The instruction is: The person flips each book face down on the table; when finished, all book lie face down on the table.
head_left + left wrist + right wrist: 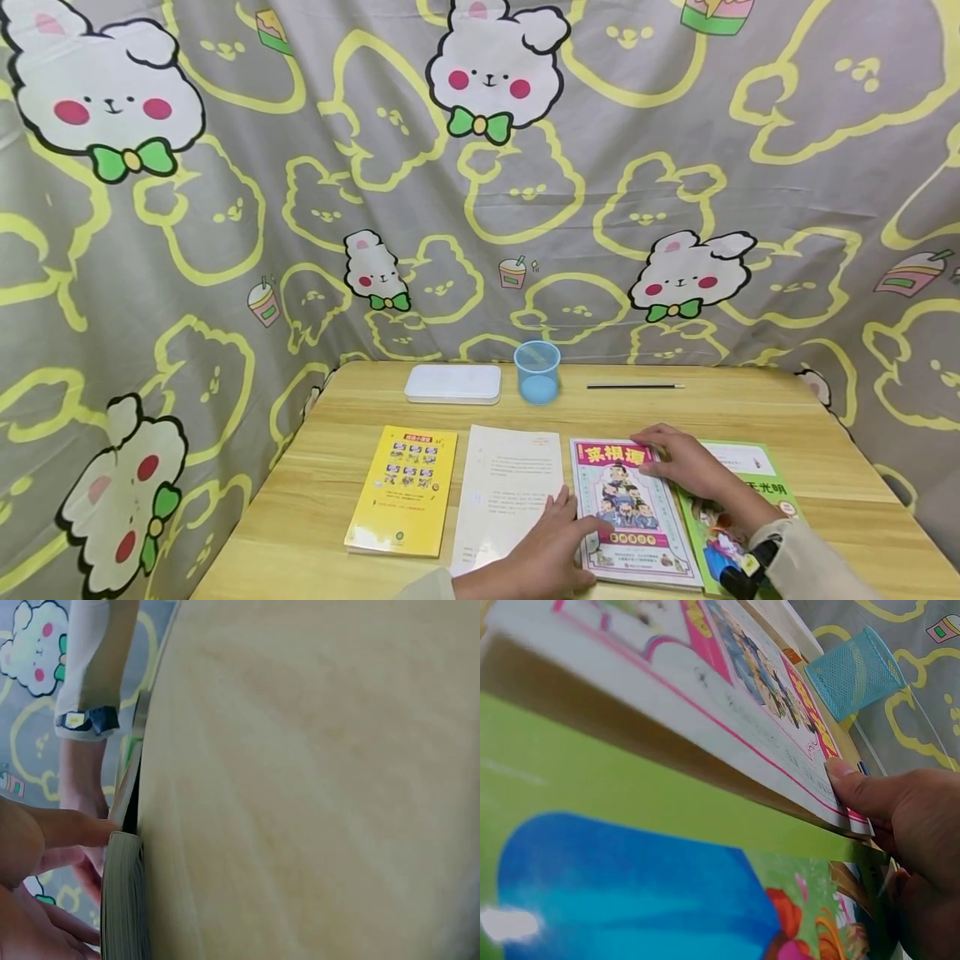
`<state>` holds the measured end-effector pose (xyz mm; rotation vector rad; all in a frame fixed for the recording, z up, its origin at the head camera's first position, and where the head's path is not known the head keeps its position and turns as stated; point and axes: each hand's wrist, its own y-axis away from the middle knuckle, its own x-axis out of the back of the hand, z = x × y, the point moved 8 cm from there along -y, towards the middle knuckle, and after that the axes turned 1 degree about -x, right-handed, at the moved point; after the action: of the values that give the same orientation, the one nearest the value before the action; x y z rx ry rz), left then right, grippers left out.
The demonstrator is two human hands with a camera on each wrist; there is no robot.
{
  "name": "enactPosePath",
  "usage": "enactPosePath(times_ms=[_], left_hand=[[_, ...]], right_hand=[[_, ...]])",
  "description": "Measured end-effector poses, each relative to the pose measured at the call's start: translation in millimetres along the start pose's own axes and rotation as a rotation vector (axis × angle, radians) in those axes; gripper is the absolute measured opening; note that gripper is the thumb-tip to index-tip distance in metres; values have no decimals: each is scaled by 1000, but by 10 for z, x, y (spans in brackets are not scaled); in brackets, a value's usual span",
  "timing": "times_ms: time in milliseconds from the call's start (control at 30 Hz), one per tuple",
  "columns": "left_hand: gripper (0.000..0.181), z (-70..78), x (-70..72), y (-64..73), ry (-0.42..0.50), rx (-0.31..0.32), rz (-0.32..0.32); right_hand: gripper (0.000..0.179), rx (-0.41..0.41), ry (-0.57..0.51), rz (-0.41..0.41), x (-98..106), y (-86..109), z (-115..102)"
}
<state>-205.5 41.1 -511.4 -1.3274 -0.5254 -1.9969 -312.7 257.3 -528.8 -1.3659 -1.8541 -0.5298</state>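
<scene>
A book with a pink-bordered cover (626,500) lies between my hands, its cover showing a group of cartoon figures. My right hand (686,462) pinches its upper right corner, the thumb on the cover in the right wrist view. On that side, the book edge stands raised over a green book (738,508). My left hand (543,546) spreads across the lower part of a white text-covered book (510,483), with one finger reaching onto the pink-bordered book's left edge. In the left wrist view, that hand sits at the thick page edge (124,900) of a book.
A yellow book (408,492) lies at the left of the row. Along the back of the wooden table (300,500) are a white case (453,383), a blue mesh cup (537,373) and a thin dark pen or pencil (634,386). A patterned curtain (525,192) surrounds the table.
</scene>
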Motion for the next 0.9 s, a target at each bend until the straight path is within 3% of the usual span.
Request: enactPosePath(times_ms=[200, 400, 667, 767, 900], left_hand=[[68, -22, 57, -7, 133, 54, 13], [69, -19, 112, -19, 221, 37, 51], [78, -46, 134, -15, 463, 40, 111], [83, -90, 118, -20, 628, 84, 127], [88, -133, 69, -20, 920, 145, 129]], right_hand=[[47, -1, -2, 2, 2, 0, -3], [47, -6, -1, 5, -1, -3, 7], [48, -26, 3, -2, -7, -10, 21], [48, -9, 1, -2, -5, -5, 9], [47, -22, -2, -1, -8, -9, 25]])
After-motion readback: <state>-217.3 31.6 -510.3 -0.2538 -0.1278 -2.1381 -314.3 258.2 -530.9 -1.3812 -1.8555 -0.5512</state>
